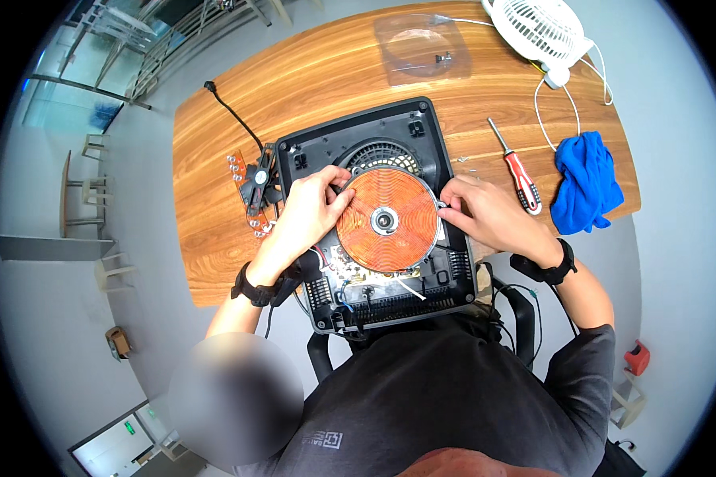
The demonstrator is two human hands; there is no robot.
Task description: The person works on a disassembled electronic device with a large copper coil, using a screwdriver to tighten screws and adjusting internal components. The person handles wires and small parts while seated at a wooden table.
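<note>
A round copper induction coil with a dark hub at its centre lies in the open black induction cooker housing. My left hand is closed at the coil's upper left edge, thumb on the windings. At the right edge, my right hand pinches the coil's rim with thumb and fingertips. Part of a circuit board with wires shows below the coil; the rest is hidden under it. Above the coil, a round vent grille is partly covered.
A small black cooling fan and cord lie left of the housing. To the right are a red-and-black screwdriver, small screws and a blue cloth. A clear plastic bag and white fan occupy the wooden table's far side.
</note>
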